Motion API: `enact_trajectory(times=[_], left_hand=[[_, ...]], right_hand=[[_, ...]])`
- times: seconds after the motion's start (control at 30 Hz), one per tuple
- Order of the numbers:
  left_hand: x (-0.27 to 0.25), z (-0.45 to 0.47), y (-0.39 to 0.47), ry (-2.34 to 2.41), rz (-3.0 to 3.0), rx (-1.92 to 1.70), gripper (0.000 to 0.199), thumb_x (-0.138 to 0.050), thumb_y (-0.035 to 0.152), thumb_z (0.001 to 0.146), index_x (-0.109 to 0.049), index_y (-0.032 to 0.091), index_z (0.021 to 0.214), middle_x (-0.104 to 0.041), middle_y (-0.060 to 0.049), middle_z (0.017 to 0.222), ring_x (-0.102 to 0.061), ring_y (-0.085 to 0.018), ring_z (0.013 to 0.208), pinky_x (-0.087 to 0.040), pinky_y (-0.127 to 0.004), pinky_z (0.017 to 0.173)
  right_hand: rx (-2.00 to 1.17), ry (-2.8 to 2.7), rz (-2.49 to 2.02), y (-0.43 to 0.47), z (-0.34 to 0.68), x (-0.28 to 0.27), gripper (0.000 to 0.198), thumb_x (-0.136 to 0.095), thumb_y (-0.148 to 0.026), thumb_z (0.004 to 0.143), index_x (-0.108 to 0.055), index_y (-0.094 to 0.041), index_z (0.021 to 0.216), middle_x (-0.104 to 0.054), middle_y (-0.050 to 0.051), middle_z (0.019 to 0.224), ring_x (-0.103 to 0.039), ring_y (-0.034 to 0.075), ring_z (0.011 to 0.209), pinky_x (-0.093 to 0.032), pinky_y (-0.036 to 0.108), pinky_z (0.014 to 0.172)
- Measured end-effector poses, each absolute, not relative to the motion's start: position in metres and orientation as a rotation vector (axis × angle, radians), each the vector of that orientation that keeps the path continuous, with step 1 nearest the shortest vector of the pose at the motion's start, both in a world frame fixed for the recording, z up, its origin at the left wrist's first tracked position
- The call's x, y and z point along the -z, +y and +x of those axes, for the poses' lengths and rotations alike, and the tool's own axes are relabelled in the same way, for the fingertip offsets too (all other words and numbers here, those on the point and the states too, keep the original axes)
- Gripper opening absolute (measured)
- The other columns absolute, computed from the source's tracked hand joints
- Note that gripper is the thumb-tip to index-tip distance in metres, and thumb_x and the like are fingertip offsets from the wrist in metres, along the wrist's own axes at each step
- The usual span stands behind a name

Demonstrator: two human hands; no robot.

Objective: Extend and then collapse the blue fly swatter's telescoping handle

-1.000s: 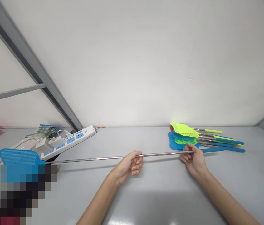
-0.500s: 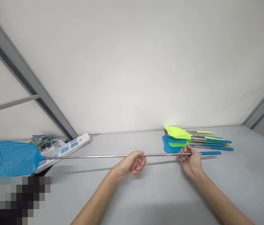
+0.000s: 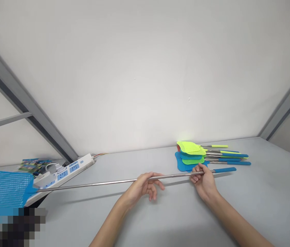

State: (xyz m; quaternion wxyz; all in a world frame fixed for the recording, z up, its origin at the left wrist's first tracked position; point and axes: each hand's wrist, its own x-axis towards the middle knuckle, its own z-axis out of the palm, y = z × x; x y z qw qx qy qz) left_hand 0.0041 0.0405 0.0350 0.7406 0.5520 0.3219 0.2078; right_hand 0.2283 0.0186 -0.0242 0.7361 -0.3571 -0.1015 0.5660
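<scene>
A blue fly swatter (image 3: 8, 188) with a long, extended metal rod lies across the view, its perforated head at the left and its blue grip at the right. My right hand (image 3: 204, 181) is closed around the rod just beside the grip. Near the rod's middle, my left hand (image 3: 145, 188) holds it loosely at the thumb, the other fingers apart below. Just behind my right hand lies a pile of fly swatters (image 3: 190, 147) with yellow, green and blue heads, their rods short and their handles pointing right.
A white power strip (image 3: 68, 173) with a plug in it lies at the left, partly behind the swatter head. Colourful packets (image 3: 33, 165) sit beyond it. The grey tabletop (image 3: 165, 219) meets a white wall (image 3: 140, 85), with grey frame posts on both sides.
The swatter's head has dipped lower and further left in view, so the rod now slants. My left hand's fingers have loosened and spread, while my right hand stays closed on the rod.
</scene>
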Motion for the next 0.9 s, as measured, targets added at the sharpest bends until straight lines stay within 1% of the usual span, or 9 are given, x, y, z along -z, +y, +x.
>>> enact_trajectory(times=[0.1,0.17,0.23,0.3,0.4,0.53,0.67,0.8,0.9], left_hand=[[-0.035,0.004,0.039,0.628,1.103,-0.496,0.04,-0.029,0.037,0.081,-0.049,0.016,0.11,-0.049,-0.014,0.113,-0.055,-0.022,0.081,-0.037,-0.026,0.054],[-0.034,0.005,0.038,0.546,1.017,-0.542,0.039,-0.03,0.032,0.082,-0.05,0.014,0.11,-0.04,-0.014,0.123,-0.045,-0.027,0.103,-0.039,-0.029,0.064],[-0.032,0.006,0.037,0.484,0.941,-0.589,0.038,-0.03,0.029,0.083,-0.05,0.011,0.11,-0.038,-0.014,0.126,-0.036,-0.027,0.112,-0.036,-0.033,0.078],[-0.032,0.007,0.036,0.454,0.885,-0.616,0.039,-0.03,0.027,0.083,-0.047,0.009,0.113,-0.039,-0.015,0.124,-0.038,-0.027,0.111,-0.03,-0.038,0.088],[-0.033,0.007,0.034,0.427,0.842,-0.635,0.038,-0.03,0.023,0.083,-0.043,0.009,0.116,-0.04,-0.015,0.124,-0.042,-0.026,0.108,-0.024,-0.042,0.093],[-0.033,0.007,0.032,0.423,0.854,-0.639,0.035,-0.031,0.019,0.082,-0.048,0.007,0.111,-0.041,-0.016,0.123,-0.04,-0.027,0.109,-0.024,-0.042,0.094],[-0.031,0.006,0.034,0.45,0.866,-0.668,0.034,-0.034,0.012,0.079,-0.052,0.006,0.106,-0.046,-0.016,0.118,-0.044,-0.025,0.105,-0.026,-0.042,0.093],[-0.03,0.003,0.037,0.489,0.837,-0.717,0.034,-0.033,0.014,0.079,-0.053,0.005,0.104,-0.05,-0.016,0.114,-0.047,-0.025,0.103,-0.027,-0.041,0.093],[-0.031,0.003,0.037,0.506,0.834,-0.707,0.034,-0.033,0.017,0.08,-0.052,0.006,0.106,-0.049,-0.016,0.115,-0.047,-0.024,0.102,-0.027,-0.04,0.093]], right_hand=[[-1.25,-0.207,-0.786,0.018,0.225,0.024,0.026,-0.05,-0.028,0.068,-0.035,-0.018,0.049,-0.03,-0.007,0.043,-0.024,0.005,0.033,-0.022,0.02,0.033],[-1.258,-0.201,-0.786,0.017,0.222,0.024,0.027,-0.051,-0.029,0.068,-0.035,-0.018,0.049,-0.031,-0.007,0.043,-0.024,0.005,0.033,-0.022,0.02,0.033],[-1.276,-0.201,-0.789,0.016,0.22,0.024,0.027,-0.051,-0.029,0.068,-0.035,-0.017,0.049,-0.031,-0.007,0.042,-0.025,0.005,0.033,-0.021,0.02,0.033],[-1.3,-0.204,-0.795,0.014,0.218,0.023,0.027,-0.05,-0.029,0.068,-0.036,-0.017,0.049,-0.03,-0.007,0.041,-0.025,0.005,0.033,-0.022,0.019,0.033],[-1.323,-0.214,-0.805,0.013,0.218,0.021,0.026,-0.05,-0.029,0.069,-0.037,-0.017,0.049,-0.03,-0.007,0.04,-0.026,0.005,0.033,-0.022,0.019,0.034],[-1.344,-0.23,-0.818,0.014,0.221,0.018,0.026,-0.05,-0.029,0.069,-0.039,-0.017,0.049,-0.03,-0.007,0.039,-0.026,0.005,0.033,-0.023,0.019,0.034],[-1.346,-0.251,-0.81,0.015,0.225,0.013,0.026,-0.051,-0.03,0.07,-0.04,-0.017,0.05,-0.031,-0.007,0.041,-0.026,0.005,0.033,-0.023,0.019,0.034],[-1.317,-0.245,-0.768,0.017,0.234,0.011,0.028,-0.049,-0.032,0.07,-0.038,-0.017,0.05,-0.035,-0.006,0.045,-0.028,0.006,0.034,-0.025,0.021,0.034],[-1.268,-0.236,-0.756,0.019,0.24,0.014,0.029,-0.049,-0.03,0.07,-0.035,-0.017,0.048,-0.034,-0.006,0.043,-0.027,0.006,0.034,-0.024,0.021,0.034]])
